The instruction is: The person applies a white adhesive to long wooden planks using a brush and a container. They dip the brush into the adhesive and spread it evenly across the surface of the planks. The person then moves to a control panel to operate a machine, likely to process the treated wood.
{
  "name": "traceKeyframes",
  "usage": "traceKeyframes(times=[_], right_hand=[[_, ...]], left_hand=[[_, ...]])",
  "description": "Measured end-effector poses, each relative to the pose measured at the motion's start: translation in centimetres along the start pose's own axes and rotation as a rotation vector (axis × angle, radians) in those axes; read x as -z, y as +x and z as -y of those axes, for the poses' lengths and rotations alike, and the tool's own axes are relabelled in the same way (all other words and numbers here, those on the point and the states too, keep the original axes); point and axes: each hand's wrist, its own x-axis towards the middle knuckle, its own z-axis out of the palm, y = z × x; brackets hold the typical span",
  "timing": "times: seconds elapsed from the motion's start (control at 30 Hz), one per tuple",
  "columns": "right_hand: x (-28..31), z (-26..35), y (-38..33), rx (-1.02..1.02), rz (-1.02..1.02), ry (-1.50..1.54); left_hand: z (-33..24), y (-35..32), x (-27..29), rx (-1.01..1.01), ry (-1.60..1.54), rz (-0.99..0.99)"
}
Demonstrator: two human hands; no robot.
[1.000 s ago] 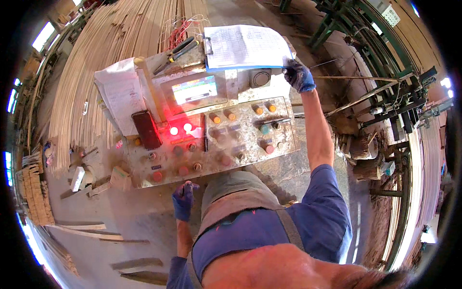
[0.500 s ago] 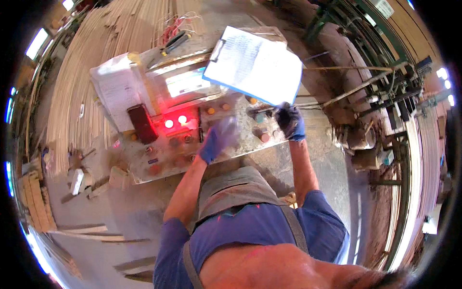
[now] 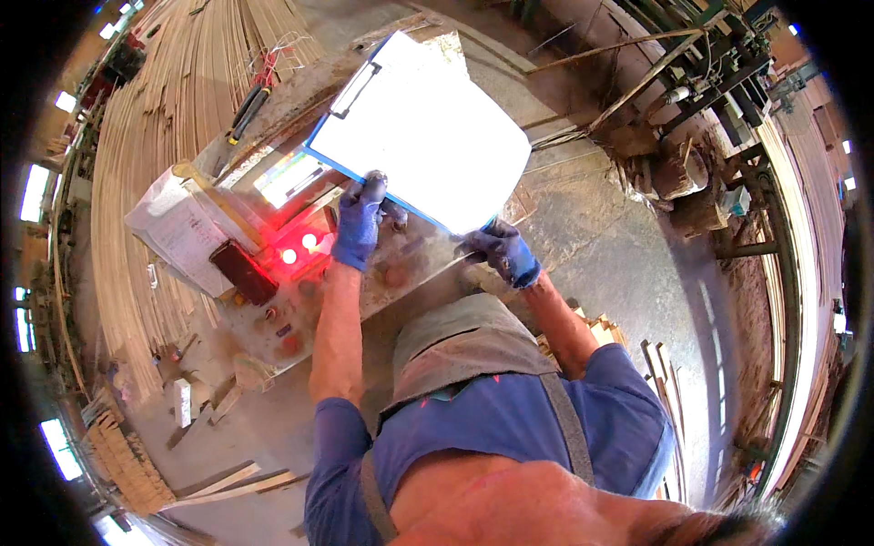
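A blue clipboard (image 3: 428, 127) with white paper under its clip is held tilted above the control panel (image 3: 373, 297), its sheet washed out by glare. My left hand (image 3: 358, 227), in a blue and dark work glove, is closed on the clipboard's near edge, thumb on top. At the near right corner, my gloved right hand (image 3: 505, 253) pinches the board. Two glowing red lamps (image 3: 289, 256) shine on the panel left of my left hand. The clipboard and my hands hide part of the panel's buttons.
Left on the panel lie a dark flat rectangular case (image 3: 244, 272) and written sheets (image 3: 173, 223). Black-handled pliers (image 3: 246, 114) and loose red and white wires (image 3: 270, 64) lie farther back. Long wooden strips (image 3: 182, 109) are stacked at the left; machinery (image 3: 719, 82) stands at the right.
My left hand has moved from over the panel's buttons to the clipboard's near edge. The right hand now grips its corner. The clipboard has turned and come nearer; the view has shifted.
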Motion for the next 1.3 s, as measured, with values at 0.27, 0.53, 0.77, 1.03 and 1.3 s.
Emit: traceKeyframes(times=[0.27,0.53,0.77,1.03,1.3], right_hand=[[4.8,1.7,-1.8,0.096,-0.068,-0.015],[4.0,4.8,-3.1,0.437,0.124,0.295],[3.4,5.4,-3.5,0.537,-0.091,-0.057],[2.8,5.8,-3.2,0.407,-0.181,0.218],[1.5,6.7,-2.6,0.447,-0.202,0.179]], left_hand=[[-4.9,-2.0,2.2,-0.052,0.035,0.125],[-3.5,-3.4,0.2,-0.134,-0.173,0.134],[-4.1,-4.8,-1.4,-0.122,-0.099,0.134],[-2.7,-5.4,-1.5,-0.178,-0.104,0.109],[-1.3,-6.9,-0.2,-0.194,-0.161,0.122]])
